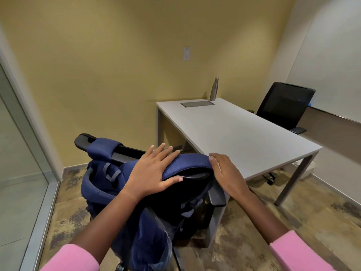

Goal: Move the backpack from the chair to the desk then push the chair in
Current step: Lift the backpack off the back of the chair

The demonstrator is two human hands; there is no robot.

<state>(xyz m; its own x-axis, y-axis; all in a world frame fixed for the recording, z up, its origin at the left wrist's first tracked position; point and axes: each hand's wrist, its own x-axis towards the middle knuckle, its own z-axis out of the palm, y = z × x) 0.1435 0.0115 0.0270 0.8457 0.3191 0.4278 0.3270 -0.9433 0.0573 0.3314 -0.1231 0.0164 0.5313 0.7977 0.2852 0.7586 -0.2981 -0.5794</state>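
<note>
A navy blue backpack (109, 184) hangs on a black office chair (216, 196), its two shoulder straps looped over the top of the chair's back. My left hand (154, 171) lies flat on the right-hand strap, thumb tucked under its edge. My right hand (226, 173) rests at that strap's right end, fingers curled at its tip beside the chair back. The chair stands pulled out from the near left corner of a white desk (234, 133).
A steel bottle (214, 89) and a grey inset panel (197, 104) are at the desk's far end. A second black chair (283, 106) stands on the desk's far right side. A glass partition (17, 173) runs along the left. The floor is patterned carpet.
</note>
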